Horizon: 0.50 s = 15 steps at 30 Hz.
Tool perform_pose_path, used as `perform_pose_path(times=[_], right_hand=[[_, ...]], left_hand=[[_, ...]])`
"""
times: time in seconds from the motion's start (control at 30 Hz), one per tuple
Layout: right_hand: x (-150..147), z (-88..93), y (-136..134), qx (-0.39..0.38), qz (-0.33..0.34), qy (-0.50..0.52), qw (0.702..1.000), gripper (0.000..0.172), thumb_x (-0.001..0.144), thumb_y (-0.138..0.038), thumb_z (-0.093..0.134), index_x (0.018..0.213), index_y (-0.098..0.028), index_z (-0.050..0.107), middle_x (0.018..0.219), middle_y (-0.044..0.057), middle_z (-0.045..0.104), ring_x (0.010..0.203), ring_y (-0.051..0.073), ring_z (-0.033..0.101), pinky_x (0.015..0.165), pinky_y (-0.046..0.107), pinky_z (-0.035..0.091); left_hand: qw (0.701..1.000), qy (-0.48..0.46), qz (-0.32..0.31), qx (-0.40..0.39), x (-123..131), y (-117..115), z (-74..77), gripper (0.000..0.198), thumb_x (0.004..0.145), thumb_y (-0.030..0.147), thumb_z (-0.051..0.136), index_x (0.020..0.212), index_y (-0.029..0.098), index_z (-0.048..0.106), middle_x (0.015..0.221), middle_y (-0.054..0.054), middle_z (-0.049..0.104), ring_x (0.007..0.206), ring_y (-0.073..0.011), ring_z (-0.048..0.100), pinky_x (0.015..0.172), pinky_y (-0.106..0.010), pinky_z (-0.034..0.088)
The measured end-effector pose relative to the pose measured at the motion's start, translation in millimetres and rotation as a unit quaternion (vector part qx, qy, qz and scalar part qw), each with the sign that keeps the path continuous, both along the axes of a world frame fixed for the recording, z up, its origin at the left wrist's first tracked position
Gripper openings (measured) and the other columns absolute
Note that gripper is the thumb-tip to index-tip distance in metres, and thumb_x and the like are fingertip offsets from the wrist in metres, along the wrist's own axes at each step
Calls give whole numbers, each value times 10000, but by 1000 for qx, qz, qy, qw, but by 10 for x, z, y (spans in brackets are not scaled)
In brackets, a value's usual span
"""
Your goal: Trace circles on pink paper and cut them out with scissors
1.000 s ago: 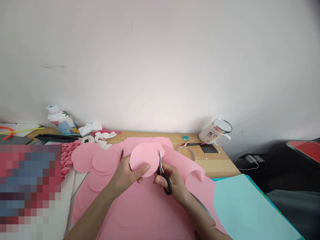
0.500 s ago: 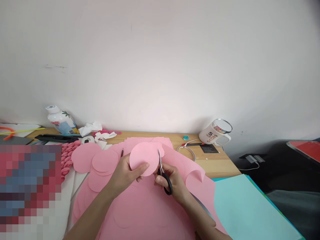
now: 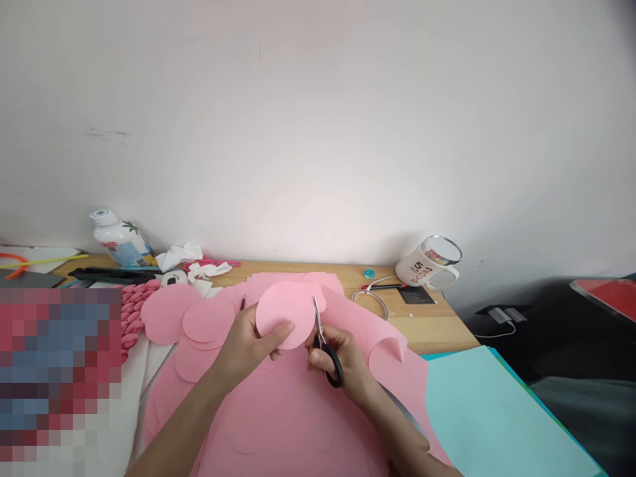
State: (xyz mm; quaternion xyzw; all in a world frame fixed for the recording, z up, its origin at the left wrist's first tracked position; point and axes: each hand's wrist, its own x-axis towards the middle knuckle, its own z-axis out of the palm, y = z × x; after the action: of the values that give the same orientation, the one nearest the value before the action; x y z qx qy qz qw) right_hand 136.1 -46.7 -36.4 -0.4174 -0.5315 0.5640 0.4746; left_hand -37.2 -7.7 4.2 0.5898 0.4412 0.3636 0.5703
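Observation:
My left hand (image 3: 261, 341) pinches a round pink paper circle (image 3: 285, 311) at its lower left, thumb on the front face. Black-handled scissors (image 3: 331, 364) are in my right hand (image 3: 342, 361), with fingers through the loops. Their blades point up along the circle's right edge; whether they touch the paper I cannot tell. Below and around both hands spreads a pile of pink paper sheets (image 3: 293, 417). Cut pink circles (image 3: 209, 319) lie overlapping to the left. A curled pink offcut (image 3: 387, 348) rests right of the scissors.
A white mug (image 3: 422, 265) stands at the back right near a cable (image 3: 382, 305) and a dark card (image 3: 416, 295). Light-blue sheets (image 3: 497, 411) lie at the right. Along the back left are a white bottle (image 3: 122, 240), crumpled tissue (image 3: 179, 255) and a pink cutter (image 3: 226, 263).
My left hand and the paper circle have shifted very slightly left. The scissors stay almost in the same place, their blades beside the circle's edge.

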Motion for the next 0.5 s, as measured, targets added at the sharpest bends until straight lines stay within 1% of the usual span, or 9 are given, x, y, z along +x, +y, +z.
perform_pose_path(times=[0.23,0.37,0.5], right_hand=[[-4,-16,-3,-8,0,8,1000,347,662,-474,701,702,-169,539,481,-47,490,428,94,442,424,215,340],[0,-19,-2,-5,5,10,1000,324,674,-447,699,680,-169,532,471,-49,493,399,81,419,410,209,322],[2,-7,-4,-9,3,11,1000,337,680,-463,686,662,-167,526,464,-51,484,382,70,402,403,203,314]], left_hand=[[1000,-14,6,-2,9,12,-3,180,672,283,657,748,154,557,490,58,514,420,-86,453,415,-217,403],[1000,-17,2,-1,2,21,-8,173,681,279,655,737,155,548,485,61,513,419,-84,448,418,-216,402],[1000,-20,8,6,-4,29,-18,166,691,278,647,724,158,537,488,64,508,426,-87,454,426,-218,396]])
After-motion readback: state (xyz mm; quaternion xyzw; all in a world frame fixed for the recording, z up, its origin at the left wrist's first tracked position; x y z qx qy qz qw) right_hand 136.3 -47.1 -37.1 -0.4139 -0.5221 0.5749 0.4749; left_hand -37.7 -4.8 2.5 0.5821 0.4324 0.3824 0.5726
